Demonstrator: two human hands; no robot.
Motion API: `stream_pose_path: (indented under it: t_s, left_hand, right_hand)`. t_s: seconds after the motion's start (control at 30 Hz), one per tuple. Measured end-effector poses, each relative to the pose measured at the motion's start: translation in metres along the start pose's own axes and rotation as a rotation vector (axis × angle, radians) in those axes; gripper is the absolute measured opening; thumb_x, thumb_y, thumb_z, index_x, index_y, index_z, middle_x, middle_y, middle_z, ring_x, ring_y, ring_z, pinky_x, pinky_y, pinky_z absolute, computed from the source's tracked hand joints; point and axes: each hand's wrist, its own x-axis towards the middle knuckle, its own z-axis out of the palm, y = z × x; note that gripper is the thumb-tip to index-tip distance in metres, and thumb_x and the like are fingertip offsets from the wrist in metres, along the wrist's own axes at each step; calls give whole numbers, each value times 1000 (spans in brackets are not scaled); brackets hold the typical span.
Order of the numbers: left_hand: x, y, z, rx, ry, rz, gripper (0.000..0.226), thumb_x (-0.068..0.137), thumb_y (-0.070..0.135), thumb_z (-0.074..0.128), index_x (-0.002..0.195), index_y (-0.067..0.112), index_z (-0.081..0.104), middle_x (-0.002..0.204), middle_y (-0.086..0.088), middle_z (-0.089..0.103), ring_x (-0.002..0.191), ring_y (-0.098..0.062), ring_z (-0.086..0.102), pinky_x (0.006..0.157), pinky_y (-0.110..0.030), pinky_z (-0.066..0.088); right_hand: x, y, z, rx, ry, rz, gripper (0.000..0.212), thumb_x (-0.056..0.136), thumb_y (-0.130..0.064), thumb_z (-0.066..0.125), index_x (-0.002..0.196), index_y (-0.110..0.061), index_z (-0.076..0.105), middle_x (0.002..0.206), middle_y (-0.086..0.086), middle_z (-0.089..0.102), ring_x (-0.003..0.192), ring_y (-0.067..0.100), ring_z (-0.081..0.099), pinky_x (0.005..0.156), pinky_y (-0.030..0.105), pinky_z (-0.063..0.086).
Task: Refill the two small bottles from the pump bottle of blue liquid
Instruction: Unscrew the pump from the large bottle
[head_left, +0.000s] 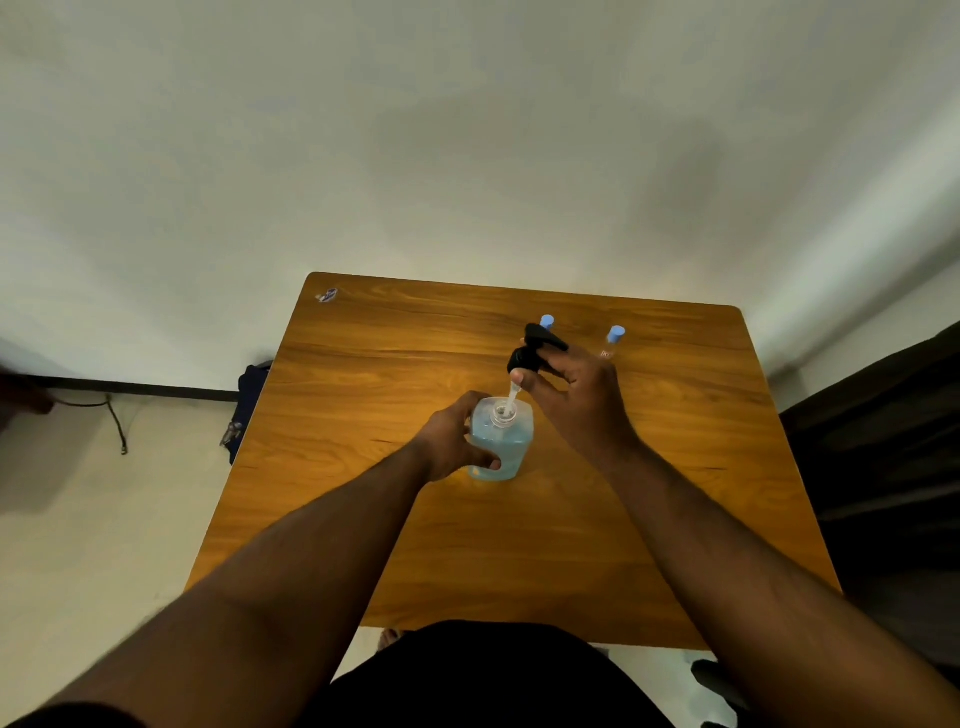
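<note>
Pump bottle (500, 441) stood at worktop (363, 364) centre. Left hand (453, 441) clasped body, steadying it. Right hand (571, 387) fingers pinched black pump head (531, 353), dip tube above neck. Two small bottles (615, 336) capped, behind pump bottle.

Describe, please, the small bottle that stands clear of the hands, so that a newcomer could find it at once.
Start at the wooden table and look to its far right part, beyond the right hand. There a slim clear bottle stands upright with a light blue cap. Its twin to the left is half hidden behind the black pump head that the hand holds; this one stands in the open.
</note>
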Motion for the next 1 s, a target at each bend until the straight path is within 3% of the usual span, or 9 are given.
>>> stream_pose_path:
  t_s: [0.13, 0.37, 0.5, 0.67, 0.8, 1.0]
  left_hand:
    - [-1, 2, 1, 8, 0, 9, 84, 62, 8, 88, 131, 29, 45, 125, 2, 57, 116, -20, 54, 92, -36, 51]
    - [-2, 4, 0, 54, -3, -1, 84, 62, 8, 88, 132, 27, 45, 123, 3, 57, 115, -19, 53, 92, -33, 50]
    - [-2, 7, 0, 92, -3, -17, 85, 62, 10, 88, 132, 27, 44, 125, 3, 57, 118, -19, 51, 94, -33, 48]
    - [-5, 15, 0, 171, -6, -40, 89, 64, 13, 87, 137, 24, 37, 127, -1, 56, 112, -17, 51, 88, -31, 46]
    - [-8, 19, -1, 200, -22, -67, 95, 68, 11, 85, 144, 21, 29, 136, -5, 51, 124, -26, 49, 95, -36, 47]
    - [-17, 15, -17, 246, 12, -120, 108, 70, 21, 86, 153, 25, 17, 156, -8, 29, 143, -28, 29, 111, -41, 36]
  right_hand:
    - [4, -6, -6, -13, 75, -38, 34, 85, -20, 68, 115, -4, 65, 110, 12, 69, 104, 16, 62, 85, 22, 50]
    - [9, -16, -14, -7, 64, -92, 33, 87, -18, 65, 117, -4, 63, 113, 10, 68, 108, 15, 61, 89, 20, 49]
    - [10, -25, -19, -1, 95, -113, 31, 87, -18, 65, 115, -5, 64, 111, 9, 69, 106, 7, 57, 88, 11, 45]
    - [19, -43, -27, 63, 137, -115, 40, 87, -30, 58, 120, -7, 61, 116, 8, 66, 110, 14, 59, 91, 30, 52]
    - [29, -58, -33, 77, 154, -152, 42, 87, -31, 58, 121, -7, 60, 115, 0, 64, 111, 13, 59, 93, 32, 52]
    - [36, -74, -38, 50, 144, -237, 37, 87, -19, 63, 121, -6, 60, 118, 8, 65, 113, 16, 58, 95, 32, 51]
